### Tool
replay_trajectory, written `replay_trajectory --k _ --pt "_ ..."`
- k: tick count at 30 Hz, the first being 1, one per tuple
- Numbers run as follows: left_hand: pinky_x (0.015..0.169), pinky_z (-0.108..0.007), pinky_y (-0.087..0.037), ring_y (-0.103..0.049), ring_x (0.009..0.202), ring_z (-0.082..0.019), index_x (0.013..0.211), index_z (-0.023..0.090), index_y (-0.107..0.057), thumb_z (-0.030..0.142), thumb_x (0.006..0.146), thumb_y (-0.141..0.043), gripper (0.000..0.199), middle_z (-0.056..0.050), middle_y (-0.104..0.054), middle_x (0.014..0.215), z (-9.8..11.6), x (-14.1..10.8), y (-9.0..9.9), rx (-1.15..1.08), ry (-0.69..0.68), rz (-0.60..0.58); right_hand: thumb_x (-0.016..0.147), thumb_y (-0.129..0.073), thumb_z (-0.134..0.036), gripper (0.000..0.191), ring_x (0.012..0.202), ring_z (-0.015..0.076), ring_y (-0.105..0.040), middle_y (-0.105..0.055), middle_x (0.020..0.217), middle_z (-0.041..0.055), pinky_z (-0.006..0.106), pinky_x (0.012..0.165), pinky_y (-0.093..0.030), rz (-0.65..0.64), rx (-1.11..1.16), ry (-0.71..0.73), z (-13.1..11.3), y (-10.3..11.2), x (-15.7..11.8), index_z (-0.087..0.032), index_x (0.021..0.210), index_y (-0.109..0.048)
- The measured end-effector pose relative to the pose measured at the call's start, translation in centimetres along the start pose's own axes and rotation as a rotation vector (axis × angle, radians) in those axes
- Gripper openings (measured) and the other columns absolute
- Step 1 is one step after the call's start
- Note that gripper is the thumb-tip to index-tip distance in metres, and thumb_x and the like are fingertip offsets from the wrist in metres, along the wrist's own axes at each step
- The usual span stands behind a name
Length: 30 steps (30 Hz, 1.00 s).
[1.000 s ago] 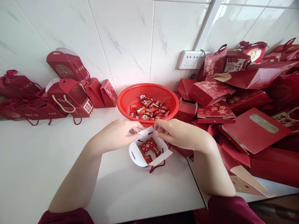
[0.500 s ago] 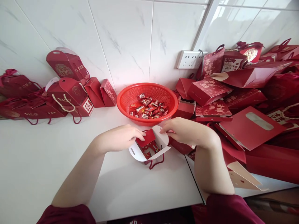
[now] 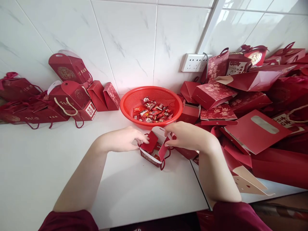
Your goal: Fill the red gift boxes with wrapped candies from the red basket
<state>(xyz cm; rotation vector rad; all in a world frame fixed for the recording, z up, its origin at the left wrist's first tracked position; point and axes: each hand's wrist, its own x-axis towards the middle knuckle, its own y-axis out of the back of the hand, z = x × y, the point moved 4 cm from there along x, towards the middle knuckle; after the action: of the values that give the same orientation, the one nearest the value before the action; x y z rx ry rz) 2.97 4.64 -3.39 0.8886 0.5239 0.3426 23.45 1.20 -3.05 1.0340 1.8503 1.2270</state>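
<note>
Right flap (image 3: 163,151) of the small red box (image 3: 149,158) has tipped inward, pinched by the right hand (image 3: 178,135); the left hand's (image 3: 132,138) fingers touch the inward-leaning left flap (image 3: 150,143), grip unclear. Red basket (image 3: 156,94) just behind; white tabletop (image 3: 120,189) opens leftward and nearer.

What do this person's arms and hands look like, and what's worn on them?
Dark maroon sleeves end around the elbows, leaving the forearms uncovered. The left hand and right hand wear no gloves. No watch or bracelet shows; some fingers are partly hidden, so rings can't be ruled out.
</note>
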Motion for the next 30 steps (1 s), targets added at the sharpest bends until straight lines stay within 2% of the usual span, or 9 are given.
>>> replay_trajectory --k 4,10,12,14,17,20,25,28,30 --pt "0.076 -0.026 -0.049 -0.068 0.092 -0.02 0.102 0.024 -0.072 0.037 0.088 -0.06 0.022 -0.002 -0.073 0.104 0.4 0.3 -0.3 -0.024 0.074 0.006 0.086 -0.063 -0.017 0.015 0.084 0.0227 -0.065 -0.069 0.096 0.0052 0.029 0.062 -0.038 -0.014 -0.112 -0.034 -1.5 -1.3 1.1 -0.018 0.1 -0.058" --pt "0.056 -0.029 -0.04 -0.059 0.065 -0.018 0.093 0.022 -0.052 0.044 0.082 -0.064 0.028 -0.001 -0.064 0.082 0.1 1.5 -1.3 0.054 0.238 0.189 0.084 -0.057 -0.004 0.042 0.1 0.0243 -0.064 -0.062 0.12 0.0108 0.028 0.065 -0.04 0.078 -0.109 0.033 -2.9 -1.3 1.3 -0.015 0.124 -0.049" --pt "0.055 -0.03 -0.039 -0.058 0.065 -0.018 0.094 0.022 -0.049 0.043 0.082 -0.063 0.027 0.0 -0.062 0.081 0.1 1.6 -1.5 0.081 0.258 0.195 0.087 -0.058 -0.008 0.041 0.099 0.0219 -0.064 -0.063 0.12 0.0084 0.027 0.068 -0.041 0.132 -0.01 0.104 -3.0 -0.7 0.8 -0.017 0.125 -0.048" --pt "0.056 -0.03 -0.04 -0.058 0.067 -0.019 0.094 0.023 -0.048 0.04 0.082 -0.063 0.025 0.0 -0.062 0.082 0.3 1.5 -1.5 0.088 0.26 0.194 0.092 -0.054 -0.013 0.025 0.09 0.0197 -0.065 -0.067 0.109 0.0063 0.027 0.068 -0.041 0.118 0.01 0.142 -2.8 -0.4 0.5 -0.017 0.117 -0.053" --pt "0.06 -0.03 -0.043 -0.063 0.077 -0.021 0.101 0.022 -0.052 0.034 0.082 -0.064 0.026 -0.003 -0.065 0.095 0.8 1.1 -1.2 0.106 0.243 0.228 0.092 -0.045 -0.005 0.022 0.075 0.0177 -0.063 -0.07 0.09 0.005 0.028 0.065 -0.038 -0.027 -0.11 0.158 -2.1 -0.9 0.7 -0.017 0.095 -0.062" --pt "0.078 -0.032 -0.049 -0.064 0.103 -0.025 0.125 0.024 -0.053 0.03 0.081 -0.067 0.047 -0.006 -0.063 0.121 1.4 1.0 -1.2 0.121 0.143 0.271 0.087 -0.044 0.0 0.031 0.075 0.0163 -0.064 -0.072 0.091 0.003 0.026 0.062 -0.036 -0.127 -0.057 0.129 -1.3 -1.5 1.5 -0.02 0.092 -0.068" --pt "0.113 -0.036 -0.039 -0.044 0.139 -0.027 0.143 0.028 -0.05 0.043 0.088 -0.065 0.059 -0.006 -0.045 0.153 1.1 1.6 -3.3 0.103 -0.058 0.192 0.09 -0.046 -0.006 0.028 0.079 0.0154 -0.064 -0.074 0.092 0.0026 0.024 0.063 -0.036 -0.124 0.035 0.147 -1.0 -1.1 2.1 -0.02 0.092 -0.071" --pt "0.121 -0.044 -0.029 -0.024 0.151 -0.032 0.157 0.023 -0.03 0.058 0.088 -0.061 0.083 -0.009 -0.024 0.164 0.6 1.3 -5.3 0.135 -0.056 0.189 0.094 -0.046 -0.012 0.025 0.073 0.0153 -0.061 -0.073 0.087 0.0035 0.025 0.06 -0.035 -0.101 0.024 0.164 -1.1 -0.7 1.8 -0.019 0.089 -0.069" --pt "0.119 -0.049 -0.031 -0.02 0.152 -0.034 0.159 0.024 -0.025 0.058 0.092 -0.055 0.081 -0.011 -0.022 0.165 0.8 0.6 -6.5 0.201 0.005 0.221 0.096 -0.045 -0.016 0.024 0.074 0.0161 -0.062 -0.073 0.089 0.0045 0.025 0.061 -0.036 -0.088 0.047 0.163 -1.1 -0.6 1.6 -0.018 0.092 -0.068"
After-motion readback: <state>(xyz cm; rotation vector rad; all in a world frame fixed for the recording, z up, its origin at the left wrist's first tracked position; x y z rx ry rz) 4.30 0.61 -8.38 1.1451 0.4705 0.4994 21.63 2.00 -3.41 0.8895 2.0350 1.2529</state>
